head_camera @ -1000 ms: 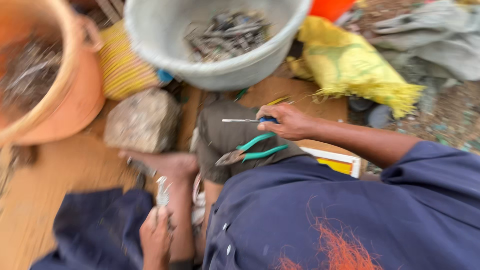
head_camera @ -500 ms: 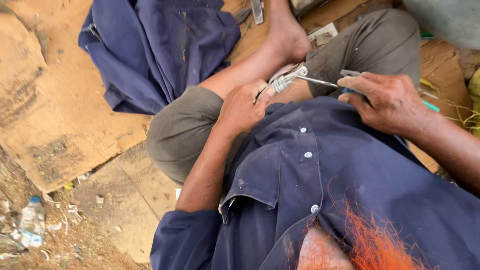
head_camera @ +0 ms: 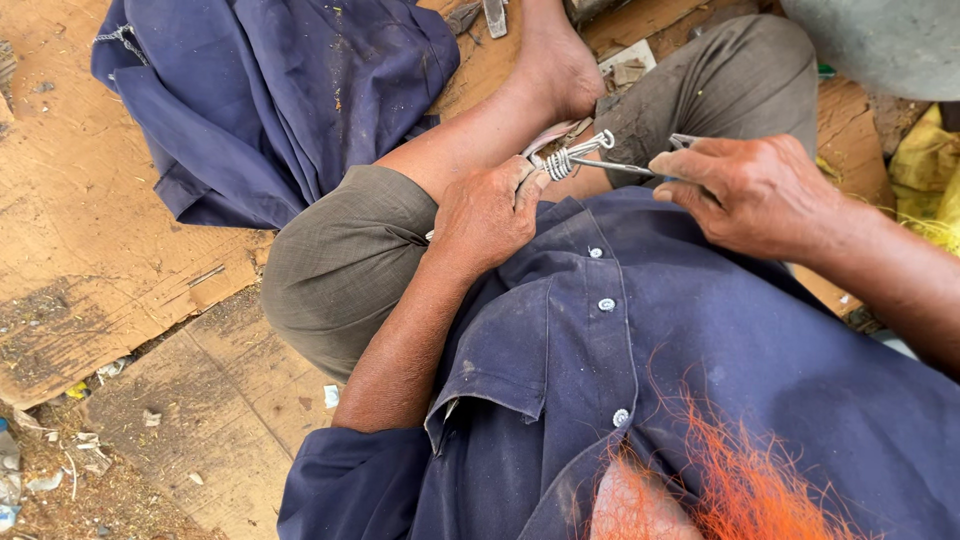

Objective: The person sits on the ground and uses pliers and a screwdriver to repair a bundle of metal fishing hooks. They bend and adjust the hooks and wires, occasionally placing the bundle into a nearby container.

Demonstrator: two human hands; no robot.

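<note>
Worn cardboard sheets [head_camera: 90,270] cover the ground on the left, with scraps of litter along their near edge. Nearest the camera, a navy buttoned shirt [head_camera: 640,380] fills the lower right, with a tuft of orange fibres [head_camera: 720,490] at the bottom edge. Just beyond it, above the bent knee in olive trousers [head_camera: 340,270], the left hand [head_camera: 490,215] is clamped around a small metal piece wrapped in coils of bright wire [head_camera: 565,160]; most of that piece is hidden inside the fist, so its shape cannot be made out. From the coils a thin, straight length of wire runs almost level toward the right, its long axis left to right, ending in the right hand [head_camera: 750,190]. That hand is closed on a slim metal tool [head_camera: 685,142], of which only a small end shows past the fingers. The two hands are apart, joined only by the wire. Farther off lie a bare foot [head_camera: 555,70], a crumpled navy cloth [head_camera: 270,90] on the left, and a grey tub [head_camera: 880,40] cut off at the far right corner, with a yellow sack [head_camera: 925,165] beside it.
</note>
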